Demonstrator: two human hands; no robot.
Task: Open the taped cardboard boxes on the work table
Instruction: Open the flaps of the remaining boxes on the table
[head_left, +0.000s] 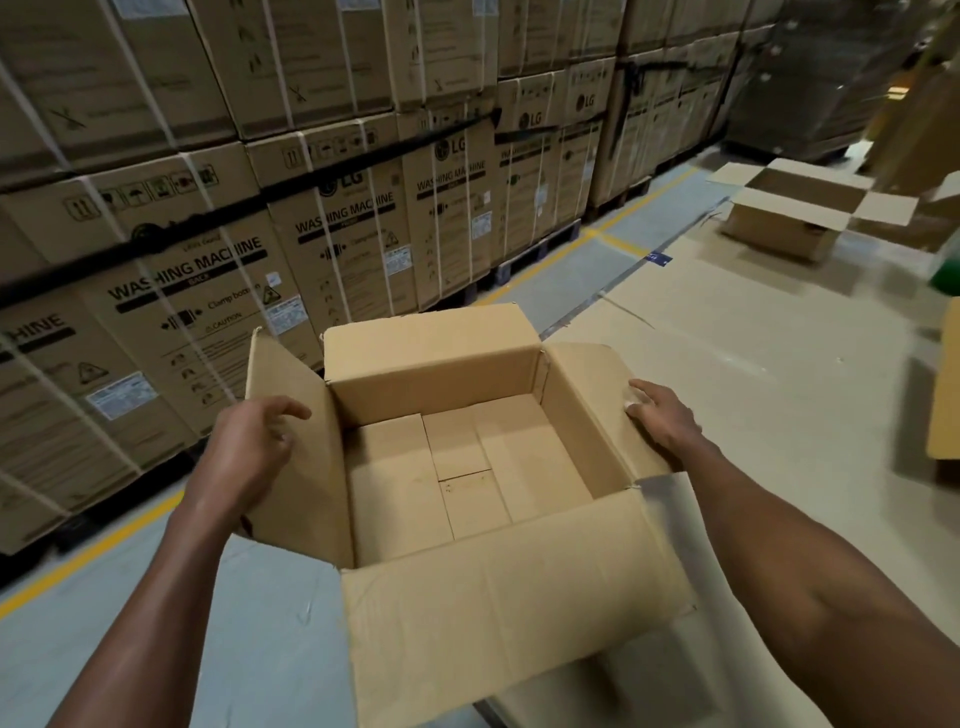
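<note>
A person's two bare arms reach forward from the bottom of the view to an opened cardboard box (467, 467) that sits at the near left corner of a cardboard-covered tabletop (753, 338). All four flaps are folded out, and the box's inside shows only its own bottom flaps, with nothing packed in it. The left hand (249, 447) is on the outer face of the left flap (291, 441), which stands nearly upright; its fingers (291, 408) are loosely curled toward the flap's top edge, and whether they actually grip it cannot be told. The right hand (662, 415) lies on the right flap (608, 395), which leans outward and down; its fingers (641, 392) are fairly straight and pressed against the cardboard, pointing away from the person. So the box lies directly between the two hands, each hand on its own side flap, with the long near flap (493, 613) hanging toward the person and the far flap (431, 338) standing up behind. A second box (789, 218), also with flaps open, sits well apart at the far right of the tabletop. Tall stacks of strapped washing-machine cartons (208, 234) line the left beyond a yellow floor line (561, 249). This box looks finished; any next move probably means letting go and turning right toward other boxes.
</note>
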